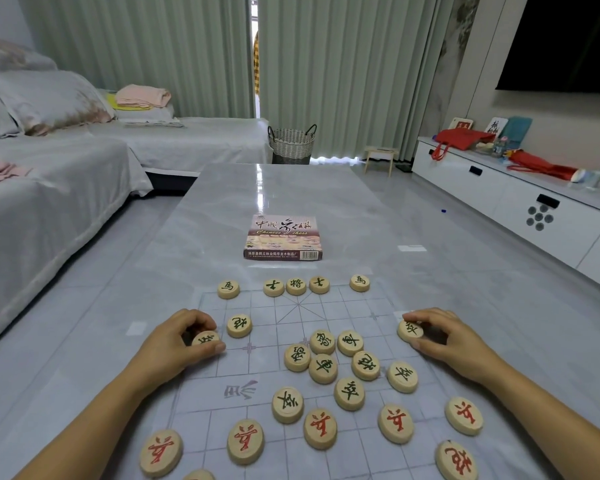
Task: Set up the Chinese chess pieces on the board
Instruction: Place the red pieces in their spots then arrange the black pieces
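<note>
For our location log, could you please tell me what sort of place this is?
Probably a home living room: a grey-covered sofa, a long white low cabinet and a dark wall-mounted screen above it.

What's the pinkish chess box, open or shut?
Shut: the pinkish cardboard chess box lies flat on the glossy grey table, its printed lid squarely on top, no gap showing.

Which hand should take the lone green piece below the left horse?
Probably left: the left hand, pinching one piece, lies beside that green piece; the right hand, pinching another piece, is across the board.
</note>
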Motion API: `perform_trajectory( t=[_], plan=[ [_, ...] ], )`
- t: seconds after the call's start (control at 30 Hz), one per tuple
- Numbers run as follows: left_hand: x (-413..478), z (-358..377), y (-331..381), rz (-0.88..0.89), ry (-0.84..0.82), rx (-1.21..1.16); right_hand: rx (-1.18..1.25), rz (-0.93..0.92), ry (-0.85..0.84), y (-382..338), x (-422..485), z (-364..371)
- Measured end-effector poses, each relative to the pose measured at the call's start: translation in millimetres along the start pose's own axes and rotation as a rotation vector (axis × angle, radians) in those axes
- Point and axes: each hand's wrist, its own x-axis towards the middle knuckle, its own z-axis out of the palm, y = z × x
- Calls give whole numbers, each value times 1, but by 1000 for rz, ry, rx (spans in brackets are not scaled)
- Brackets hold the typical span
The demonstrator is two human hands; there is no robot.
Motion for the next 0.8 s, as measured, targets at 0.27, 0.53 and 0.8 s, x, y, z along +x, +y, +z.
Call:
perform_trajectory(
  t=[0.27, 0.53, 0.8],
  plan=[
    [0, -1, 0, -2, -11, -8, 22, 41, -2, -3, 0, 0],
    [-2, -2, 1, 47, -50, 44, 131, 88, 77, -3, -1, 2],
    [0, -1, -2, 120, -39, 188, 214, 116, 93, -4, -2, 1]
  ],
)
